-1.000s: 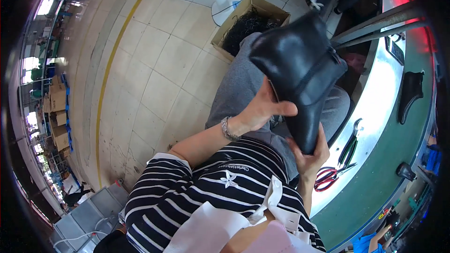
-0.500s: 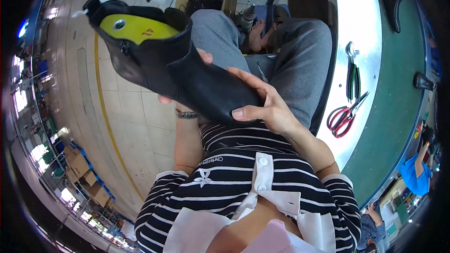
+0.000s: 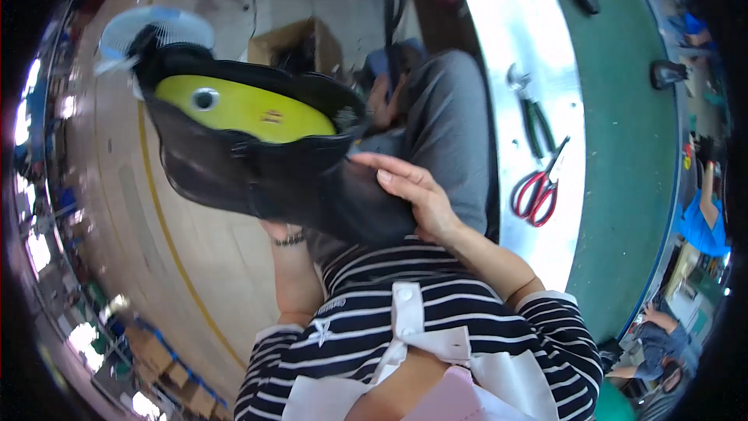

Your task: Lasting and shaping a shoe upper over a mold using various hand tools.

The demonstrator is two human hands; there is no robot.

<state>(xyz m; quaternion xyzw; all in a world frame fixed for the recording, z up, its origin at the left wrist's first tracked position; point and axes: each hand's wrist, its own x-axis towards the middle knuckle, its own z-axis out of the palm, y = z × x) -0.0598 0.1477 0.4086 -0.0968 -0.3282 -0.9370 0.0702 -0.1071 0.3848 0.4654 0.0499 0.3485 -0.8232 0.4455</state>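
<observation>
A black ankle boot (image 3: 257,175) is held up over my lap, its opening tipped toward me and its toe pointing right. Inside it shows a yellow-green insole (image 3: 241,107) with a round metal-ringed hole near the heel. A loop stands at the boot's back edge. My left hand (image 3: 278,228) supports the boot from beneath; most of its fingers are hidden behind the leather. At the front of the boot, my right hand (image 3: 421,196) closes on the upper, with fingers and thumb near the instep.
To the right, a metal ledge (image 3: 545,31) carries red-handled scissors (image 3: 538,196) and a green-handled tool (image 3: 536,121). Beyond it runs a green work surface (image 3: 623,140) with dark footwear at its far end. A cardboard box (image 3: 323,51) and a fan (image 3: 160,27) stand ahead.
The boot has tilted so more of its opening and insole shows. My right hand has shifted from the toe toward the instep. The view has swung, moving the ledge leftward.
</observation>
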